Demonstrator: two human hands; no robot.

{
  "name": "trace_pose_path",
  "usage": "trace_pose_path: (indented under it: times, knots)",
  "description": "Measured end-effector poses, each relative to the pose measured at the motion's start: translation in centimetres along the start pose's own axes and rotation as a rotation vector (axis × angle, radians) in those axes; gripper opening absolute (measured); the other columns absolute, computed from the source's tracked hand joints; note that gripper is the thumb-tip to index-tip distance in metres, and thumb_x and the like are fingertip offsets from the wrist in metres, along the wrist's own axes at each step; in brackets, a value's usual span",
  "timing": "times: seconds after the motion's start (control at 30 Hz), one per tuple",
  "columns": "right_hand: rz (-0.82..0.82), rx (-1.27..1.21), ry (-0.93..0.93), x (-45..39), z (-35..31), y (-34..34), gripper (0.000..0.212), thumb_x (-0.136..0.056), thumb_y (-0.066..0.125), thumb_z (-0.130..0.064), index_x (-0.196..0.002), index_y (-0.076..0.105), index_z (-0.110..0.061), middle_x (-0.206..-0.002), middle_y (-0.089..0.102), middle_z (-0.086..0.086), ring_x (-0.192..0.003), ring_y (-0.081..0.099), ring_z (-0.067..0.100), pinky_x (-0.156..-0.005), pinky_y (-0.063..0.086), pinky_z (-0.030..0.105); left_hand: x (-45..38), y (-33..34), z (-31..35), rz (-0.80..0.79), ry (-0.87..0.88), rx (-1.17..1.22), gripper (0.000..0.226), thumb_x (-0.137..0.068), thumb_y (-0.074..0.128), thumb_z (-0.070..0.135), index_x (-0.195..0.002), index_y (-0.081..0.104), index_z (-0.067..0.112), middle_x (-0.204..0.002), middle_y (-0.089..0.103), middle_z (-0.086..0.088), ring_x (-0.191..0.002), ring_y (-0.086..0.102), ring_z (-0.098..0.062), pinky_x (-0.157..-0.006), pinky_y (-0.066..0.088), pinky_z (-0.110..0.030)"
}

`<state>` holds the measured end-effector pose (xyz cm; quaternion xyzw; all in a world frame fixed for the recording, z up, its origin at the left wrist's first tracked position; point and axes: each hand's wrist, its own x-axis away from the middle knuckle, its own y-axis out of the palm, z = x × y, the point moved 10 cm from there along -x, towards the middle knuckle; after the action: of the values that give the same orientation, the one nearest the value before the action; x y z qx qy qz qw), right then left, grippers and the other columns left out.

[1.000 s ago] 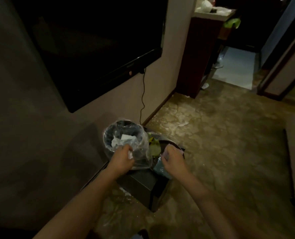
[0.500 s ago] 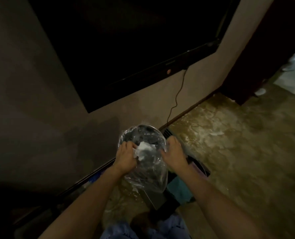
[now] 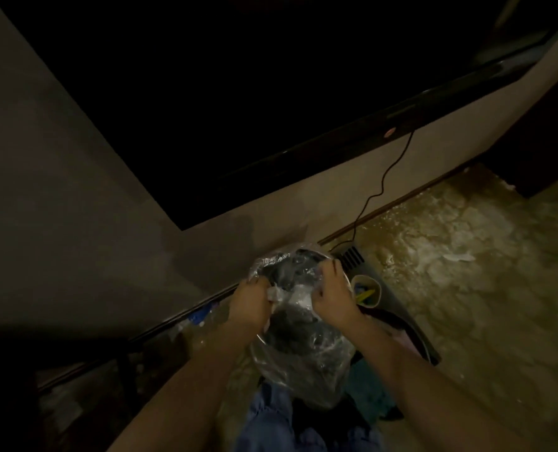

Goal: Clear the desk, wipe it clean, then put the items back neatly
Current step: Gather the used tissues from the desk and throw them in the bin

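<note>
— Closer in than half a second back: clear crinkled plastic bin liner (image 3: 299, 347) now fills more of the view, both fists bunched higher on its mouth. White crumpled tissue (image 3: 299, 296) sunk lower between them.

— Grip?

— Left hand (image 3: 250, 301) curled tight round the near-left edge of the film. Right hand (image 3: 333, 296) likewise on the right edge, fingers hooked over the rim of the round dark waste bin (image 3: 307, 256). Neither spread; both pinching plastic.

— Where from the hands?

— Directly between and below. Long axis running from the wall toward the knees, mouth at the far end, belly sagging near. Equal reach, right perhaps a touch further forward.

— Around it?

— Paper cup (image 3: 365, 291) with yellow and blue scraps just right of the bin, on a dark plastic tray (image 3: 411, 327). Black cable (image 3: 382, 187) down the beige wall (image 3: 75, 190) from a black wall-mounted screen (image 3: 238, 93).

— Stage?

— Likely gathering the liner to lift or tie. Desk not in view.
</note>
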<state>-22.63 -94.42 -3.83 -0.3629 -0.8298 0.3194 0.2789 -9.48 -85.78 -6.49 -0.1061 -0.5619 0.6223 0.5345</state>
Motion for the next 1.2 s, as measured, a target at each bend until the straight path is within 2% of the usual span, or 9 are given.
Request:
trace_pose_path:
  times: [0.13,0.27,0.33,0.47,0.53,0.63,0.77,1.03,1.2]
  knots:
    - [-0.062,0.001,0.063,-0.4,1.2,3.9,0.03,-0.087,0.051,0.002,-0.114,0.045,-0.007,-0.125,0.035,0.009,-0.109,0.044,0.021,-0.082,0.033,0.018,-1.4,1.4,-0.4,-0.107,0.004,-0.037,0.023,-0.096,0.044,0.013,-0.116,0.053,0.009,-0.122,0.057,-0.013,-0.11,0.058,-0.028,-0.094,0.047,-0.038]
    - [-0.109,0.061,0.092,-0.6,3.2,6.6,0.033,-0.09,0.053,-0.005,-0.121,0.046,-0.011,-0.132,0.033,0.009,-0.122,0.041,0.023,-0.099,0.035,0.026,-2.5,3.2,-1.0,-0.182,0.035,-0.052,0.03,-0.096,0.046,0.012,-0.125,0.049,0.007,-0.131,0.049,-0.011,-0.119,0.05,-0.026,-0.097,0.04,-0.032]
    - [-0.138,0.111,0.127,-0.8,4.2,7.4,0.041,-0.09,0.058,-0.011,-0.128,0.042,-0.011,-0.135,0.032,0.009,-0.126,0.04,0.024,-0.104,0.036,0.03,-2.8,4.4,-0.8,-0.24,0.048,-0.011,0.034,-0.093,0.051,0.011,-0.127,0.05,0.009,-0.132,0.048,-0.01,-0.122,0.048,-0.026,-0.103,0.039,-0.033]
    - [-0.168,0.028,0.157,-0.7,4.9,7.3,0.074,-0.088,0.066,-0.028,-0.147,0.025,-0.012,-0.149,0.022,0.014,-0.141,0.021,0.027,-0.115,0.022,0.035,-2.2,5.7,0.9,-0.346,0.157,-0.086,0.045,-0.094,0.048,0.006,-0.138,0.038,0.004,-0.142,0.037,-0.015,-0.129,0.04,-0.031,-0.108,0.034,-0.037]
    - [-0.196,0.036,0.118,-0.3,4.4,6.6,0.075,-0.09,0.059,-0.04,-0.15,0.02,-0.018,-0.154,0.015,0.01,-0.144,0.015,0.026,-0.116,0.021,0.04,-1.9,5.9,1.0,-0.38,0.174,-0.119,0.058,-0.091,0.056,0.01,-0.144,0.03,0.006,-0.148,0.029,-0.012,-0.133,0.034,-0.031,-0.112,0.03,-0.038]
    - [-0.178,0.1,-0.003,0.4,2.6,3.8,0.072,-0.086,0.043,-0.059,-0.147,0.031,-0.023,-0.154,0.022,0.008,-0.142,0.021,0.026,-0.113,0.027,0.045,-2.1,3.7,1.2,-0.283,0.212,-0.244,0.063,-0.087,0.06,0.017,-0.144,0.033,0.017,-0.15,0.029,-0.005,-0.137,0.028,-0.028,-0.112,0.029,-0.038]
    - [-0.1,0.136,-0.142,1.2,0.5,-0.8,0.049,-0.089,0.058,-0.034,-0.13,0.052,-0.008,-0.128,0.048,0.013,-0.121,0.044,0.026,-0.102,0.039,0.033,-0.7,-1.2,2.6,-0.098,0.194,-0.267,0.042,-0.088,0.052,0.01,-0.129,0.053,0.02,-0.134,0.047,-0.007,-0.125,0.043,-0.028,-0.101,0.04,-0.038]
    - [-0.216,0.416,-0.357,7.8,-3.3,-3.6,0.037,-0.09,0.057,-0.027,-0.119,0.049,-0.005,-0.123,0.046,0.011,-0.118,0.041,0.024,-0.095,0.033,0.028,9.1,-3.2,2.8,0.04,0.04,-0.394,0.033,-0.092,0.049,0.022,-0.124,0.052,0.017,-0.12,0.059,-0.009,-0.113,0.051,-0.027,-0.09,0.042,-0.035]
    - [-0.254,0.486,-0.45,13.4,-6.0,-3.2,0.035,-0.092,0.055,-0.028,-0.117,0.048,-0.005,-0.121,0.046,0.012,-0.114,0.043,0.025,-0.09,0.036,0.032,17.2,-2.5,2.2,0.135,-0.033,-0.269,0.032,-0.093,0.048,0.029,-0.122,0.056,0.018,-0.122,0.06,-0.009,-0.114,0.053,-0.028,-0.093,0.043,-0.035]
